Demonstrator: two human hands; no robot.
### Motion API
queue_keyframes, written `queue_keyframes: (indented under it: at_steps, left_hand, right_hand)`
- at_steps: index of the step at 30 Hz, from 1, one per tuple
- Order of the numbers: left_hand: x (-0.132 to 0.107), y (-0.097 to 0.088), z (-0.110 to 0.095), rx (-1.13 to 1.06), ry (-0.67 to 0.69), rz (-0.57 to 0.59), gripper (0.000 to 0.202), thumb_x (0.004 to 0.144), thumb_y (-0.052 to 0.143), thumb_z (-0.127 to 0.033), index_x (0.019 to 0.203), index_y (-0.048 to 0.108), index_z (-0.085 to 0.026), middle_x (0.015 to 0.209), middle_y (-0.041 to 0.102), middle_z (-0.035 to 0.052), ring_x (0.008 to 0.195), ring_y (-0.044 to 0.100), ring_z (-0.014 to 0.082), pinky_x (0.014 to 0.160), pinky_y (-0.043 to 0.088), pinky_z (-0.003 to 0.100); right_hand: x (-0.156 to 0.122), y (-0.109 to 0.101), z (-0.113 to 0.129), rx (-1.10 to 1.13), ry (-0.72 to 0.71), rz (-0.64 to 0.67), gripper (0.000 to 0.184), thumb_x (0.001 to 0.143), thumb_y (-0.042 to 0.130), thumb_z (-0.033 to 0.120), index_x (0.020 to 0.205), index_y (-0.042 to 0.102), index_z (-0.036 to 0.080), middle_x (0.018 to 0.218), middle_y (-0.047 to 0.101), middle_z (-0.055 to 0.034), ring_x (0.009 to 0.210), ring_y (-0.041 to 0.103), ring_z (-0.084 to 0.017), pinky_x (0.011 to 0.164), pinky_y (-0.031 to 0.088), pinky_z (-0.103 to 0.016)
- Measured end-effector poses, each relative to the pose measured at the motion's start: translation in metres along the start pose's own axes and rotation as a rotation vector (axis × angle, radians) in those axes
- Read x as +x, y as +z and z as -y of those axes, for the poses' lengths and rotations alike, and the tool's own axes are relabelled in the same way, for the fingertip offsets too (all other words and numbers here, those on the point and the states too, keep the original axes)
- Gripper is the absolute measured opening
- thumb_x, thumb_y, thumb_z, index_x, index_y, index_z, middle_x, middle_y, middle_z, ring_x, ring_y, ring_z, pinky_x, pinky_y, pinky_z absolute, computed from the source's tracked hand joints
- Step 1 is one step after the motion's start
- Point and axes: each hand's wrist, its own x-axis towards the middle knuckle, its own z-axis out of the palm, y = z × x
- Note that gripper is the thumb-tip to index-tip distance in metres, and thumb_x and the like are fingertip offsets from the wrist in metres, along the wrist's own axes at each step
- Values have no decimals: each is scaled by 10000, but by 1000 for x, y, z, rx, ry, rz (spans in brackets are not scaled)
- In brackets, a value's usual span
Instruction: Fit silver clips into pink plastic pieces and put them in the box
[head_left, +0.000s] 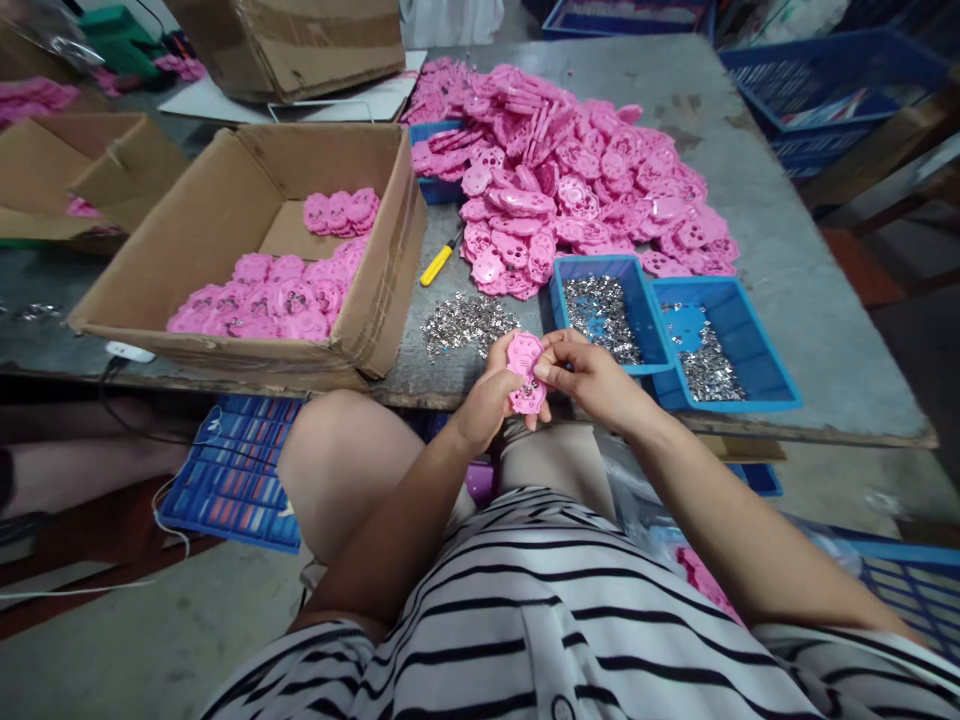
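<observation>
My left hand (489,398) grips a pink plastic part (525,374) from its left side, just in front of the table's near edge. My right hand (589,374) is closed in a pinch against the part's right side; whether a small metal piece is between the fingertips is hidden. A loose heap of small metal pieces (466,322) lies on the table right behind my hands. Two blue trays (757,352) holding more metal pieces sit to the right of it.
A big pile of pink parts (577,170) covers the table's middle. A cardboard box (232,345) with stacked pink parts stands at the left. A yellow-handled tool (438,263) lies between box and pile. Blue crates are on the floor below and at the far right.
</observation>
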Motion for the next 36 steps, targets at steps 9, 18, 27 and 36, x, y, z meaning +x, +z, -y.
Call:
queue_keyframes:
  at_steps: [9, 18, 27, 36]
  left_hand:
    - [2, -3, 4, 18, -30, 39, 834, 654, 486, -236, 1428, 180, -176, 944, 629, 55, 506, 622, 142, 377, 429, 229]
    - [0, -1, 2, 5, -80, 52, 811, 663, 502, -225, 1417, 207, -193, 923, 621, 51, 510, 629, 150, 370, 417, 227]
    - [1, 0, 6, 27, -45, 39, 821, 642, 513, -219, 1401, 201, -194, 942, 620, 47, 519, 645, 150, 379, 438, 233]
    - [4, 1, 8, 135, 29, -27, 591, 665, 561, -180, 1212, 337, -181, 702, 567, -62, 430, 591, 107, 364, 431, 199]
  right_hand:
    - [0, -4, -2, -101, -5, 93, 227, 804, 593, 330, 623, 572, 196, 789, 527, -44, 921, 483, -219, 884, 392, -394]
    - [1, -7, -1, -125, -14, 147, 253, 792, 578, 250, 550, 516, 209, 697, 519, -27, 841, 480, -203, 828, 406, -373]
    - [-2, -3, -2, -6, 18, 27, 283, 723, 694, 420, 586, 596, 193, 767, 541, -32, 846, 511, -200, 818, 418, -369]
    - [-6, 3, -1, 121, 27, -81, 345, 686, 728, 505, 578, 642, 189, 783, 570, -33, 807, 535, -183, 816, 437, -385]
